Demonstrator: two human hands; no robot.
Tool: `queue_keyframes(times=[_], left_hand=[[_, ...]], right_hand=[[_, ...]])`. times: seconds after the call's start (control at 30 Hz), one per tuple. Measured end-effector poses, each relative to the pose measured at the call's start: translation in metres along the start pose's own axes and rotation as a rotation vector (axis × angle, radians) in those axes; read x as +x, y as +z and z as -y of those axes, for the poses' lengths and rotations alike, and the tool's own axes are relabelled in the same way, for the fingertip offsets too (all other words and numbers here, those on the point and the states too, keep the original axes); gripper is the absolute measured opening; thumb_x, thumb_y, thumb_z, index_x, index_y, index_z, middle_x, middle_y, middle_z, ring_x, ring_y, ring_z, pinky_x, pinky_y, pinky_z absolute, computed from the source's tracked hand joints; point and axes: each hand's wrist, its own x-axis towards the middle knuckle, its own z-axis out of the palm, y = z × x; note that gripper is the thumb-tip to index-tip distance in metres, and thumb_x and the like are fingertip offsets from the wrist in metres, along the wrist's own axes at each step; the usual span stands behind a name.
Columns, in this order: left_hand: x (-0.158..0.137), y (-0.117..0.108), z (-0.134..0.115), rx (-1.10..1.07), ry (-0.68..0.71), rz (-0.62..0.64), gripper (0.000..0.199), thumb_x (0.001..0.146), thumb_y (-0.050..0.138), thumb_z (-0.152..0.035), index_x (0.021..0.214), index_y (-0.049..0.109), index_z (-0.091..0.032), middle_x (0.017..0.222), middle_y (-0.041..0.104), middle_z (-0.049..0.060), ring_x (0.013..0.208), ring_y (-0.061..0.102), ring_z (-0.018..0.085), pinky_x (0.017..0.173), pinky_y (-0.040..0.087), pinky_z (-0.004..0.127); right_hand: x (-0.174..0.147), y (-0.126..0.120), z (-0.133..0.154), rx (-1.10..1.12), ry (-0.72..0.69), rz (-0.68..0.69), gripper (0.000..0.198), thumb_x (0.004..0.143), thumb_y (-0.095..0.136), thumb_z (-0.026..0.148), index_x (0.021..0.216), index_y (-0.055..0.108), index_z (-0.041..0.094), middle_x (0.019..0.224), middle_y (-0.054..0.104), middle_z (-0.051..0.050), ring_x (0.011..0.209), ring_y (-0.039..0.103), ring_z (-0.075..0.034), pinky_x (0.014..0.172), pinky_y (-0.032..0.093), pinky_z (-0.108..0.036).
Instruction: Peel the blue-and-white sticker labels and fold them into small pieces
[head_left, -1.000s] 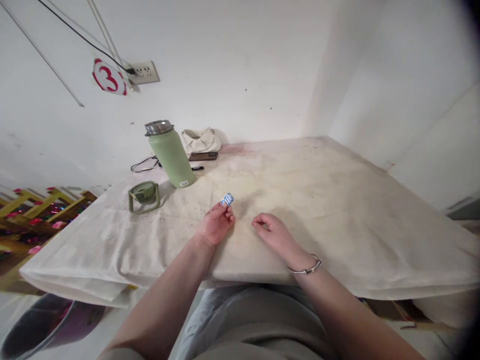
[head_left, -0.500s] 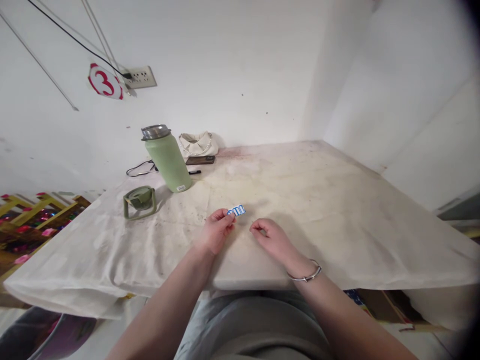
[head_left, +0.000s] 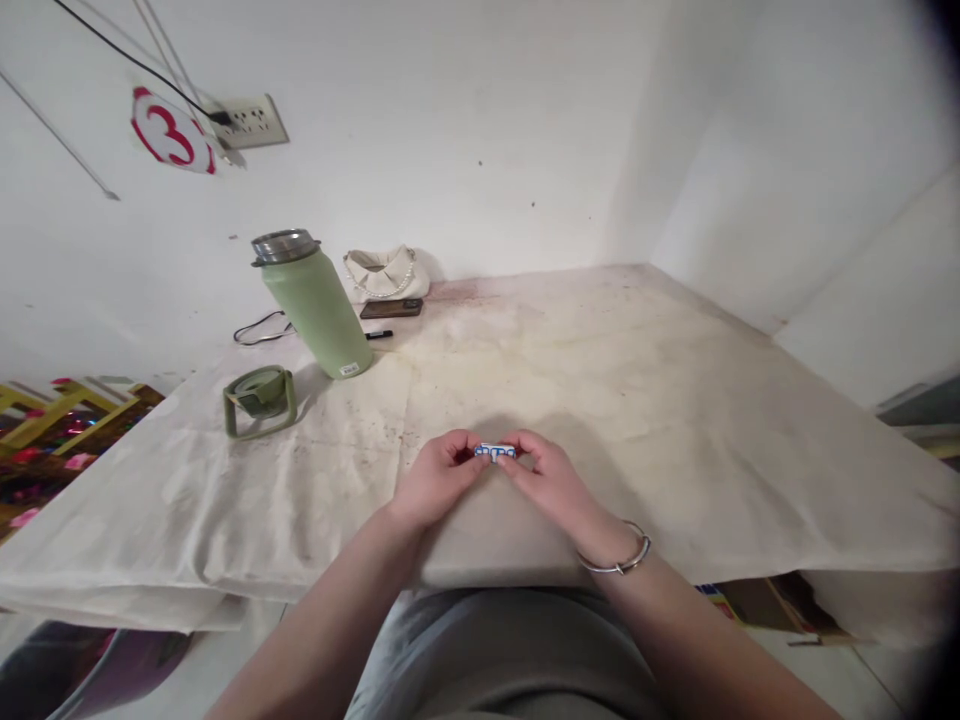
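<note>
A small white strip with blue outlines [head_left: 495, 452], like a piece of label stickers, is held above the near middle of the table. My left hand [head_left: 439, 478] pinches its left end between thumb and fingers. At the right end, the thumb and fingers of my right hand [head_left: 551, 482] close on it too. A silver bangle [head_left: 616, 568] circles my right wrist. To the left stands a tall green bottle [head_left: 319, 310], uncapped at its steel neck. Its green lid with a loop handle [head_left: 260, 400] lies beside it on the cloth.
A pale cloth [head_left: 660, 400] covers the table, which meets walls at the back and right. Behind the bottle are a white handbag [head_left: 386, 275], a dark phone [head_left: 391, 309], a black marker [head_left: 379, 334] and a cable [head_left: 259, 330]. A purple tub [head_left: 135, 665] stands below, left.
My right hand has come over to the strip and taken hold of its right end. The left hand has brought the strip slightly nearer me. The view has shifted a little.
</note>
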Motion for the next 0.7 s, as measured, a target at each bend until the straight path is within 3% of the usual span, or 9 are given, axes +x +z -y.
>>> queue_keyframes(times=[0.17,0.57,0.7], left_hand=[[-0.0004,0.0002,-0.0015,0.203,0.019,0.039,0.013,0.080,0.059,-0.030,0.080,0.062,-0.018,0.073,0.057,0.000,0.068,0.048,0.013,0.061,0.035,0.023],[0.0005,0.0036,-0.0022,0.134,0.022,-0.004,0.013,0.078,0.062,-0.031,0.080,0.065,-0.018,0.072,0.061,0.001,0.068,0.052,0.014,0.062,0.039,0.023],[-0.0006,0.0047,-0.0028,0.216,0.064,-0.029,0.011,0.079,0.062,-0.029,0.077,0.064,-0.018,0.070,0.061,0.001,0.065,0.051,0.013,0.058,0.036,0.023]], right_hand=[[-0.0017,-0.0019,0.0018,0.019,0.010,0.045,0.016,0.086,0.049,0.032,0.079,0.057,0.019,0.072,0.058,0.000,0.069,0.053,-0.015,0.061,0.040,-0.026],[-0.0029,-0.0016,0.0031,0.081,0.042,0.006,0.009,0.084,0.053,0.028,0.083,0.059,0.020,0.080,0.062,-0.001,0.077,0.056,-0.016,0.068,0.043,-0.028],[-0.0048,-0.0032,0.0009,0.116,0.002,-0.048,0.008,0.085,0.055,0.025,0.079,0.060,0.021,0.076,0.061,0.000,0.074,0.056,-0.014,0.068,0.043,-0.026]])
